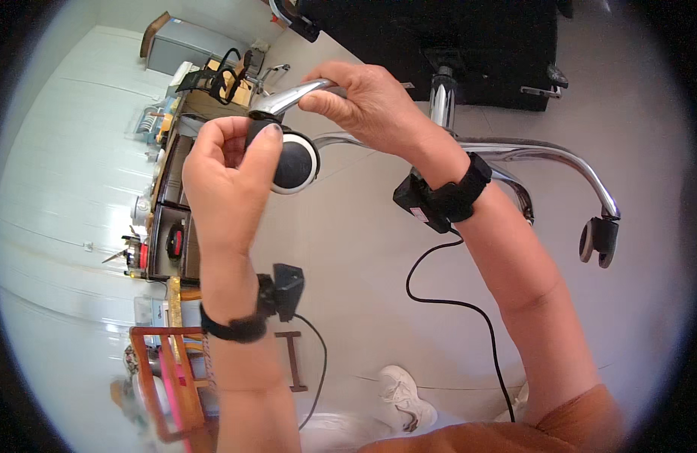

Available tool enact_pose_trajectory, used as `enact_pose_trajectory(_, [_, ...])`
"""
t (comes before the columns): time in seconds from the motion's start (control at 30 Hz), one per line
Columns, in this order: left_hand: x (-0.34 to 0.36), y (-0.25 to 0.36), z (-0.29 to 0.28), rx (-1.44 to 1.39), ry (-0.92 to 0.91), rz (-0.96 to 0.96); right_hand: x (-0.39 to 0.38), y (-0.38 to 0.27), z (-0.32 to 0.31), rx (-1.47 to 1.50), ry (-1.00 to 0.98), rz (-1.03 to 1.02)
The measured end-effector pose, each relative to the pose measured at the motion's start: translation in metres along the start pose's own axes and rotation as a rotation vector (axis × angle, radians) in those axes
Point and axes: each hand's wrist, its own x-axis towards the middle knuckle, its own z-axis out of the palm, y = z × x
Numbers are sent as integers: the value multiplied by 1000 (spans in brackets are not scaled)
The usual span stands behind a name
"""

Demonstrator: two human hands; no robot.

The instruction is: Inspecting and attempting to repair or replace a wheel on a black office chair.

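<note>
A chrome chair base [541,149] with curved legs spreads out in front of me, and its post [443,102] runs up to a black chair seat [409,38]. My left hand [231,162] grips a black caster wheel [295,162] with a white ring, thumb on its housing. That caster sits at the tip of one chrome leg. Closed around this same leg, just beyond the caster, is my right hand [363,102]. Another caster [599,240] hangs from the leg at the right. Whether the held caster's stem is fully seated is hidden.
A wooden chair [141,355] stands at the lower left, beside shelves [171,234] holding household things. A grey cabinet [184,45] is at the far left. Cables trail from the black wrist devices [288,291]. My white shoe [405,396] rests on the pale floor.
</note>
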Motion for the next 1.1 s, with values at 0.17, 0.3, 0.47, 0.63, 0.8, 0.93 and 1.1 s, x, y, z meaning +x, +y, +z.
enact_pose_trajectory(0.17, [14,2,-21,-345,-302,-441,-2,-2,2,20,6,38])
enact_pose_trajectory(0.3, [11,0,-21,-567,-396,-588,-1,-2,-1,-25,-36,43])
enact_pose_trajectory(0.47, [6,-1,-17,-481,-397,-404,-3,-1,2,8,8,54])
enact_pose_trajectory(0.63, [-1,7,-11,-32,-213,-139,-3,-3,0,62,-20,79])
enact_pose_trajectory(0.8, [-14,6,-2,883,106,629,-2,-2,1,54,-25,86])
enact_pose_trajectory(0.93, [-8,0,-6,997,167,883,-3,-6,0,15,-61,86])
enact_pose_trajectory(1.1, [-7,-5,-10,391,105,575,-3,-3,1,13,-47,92])
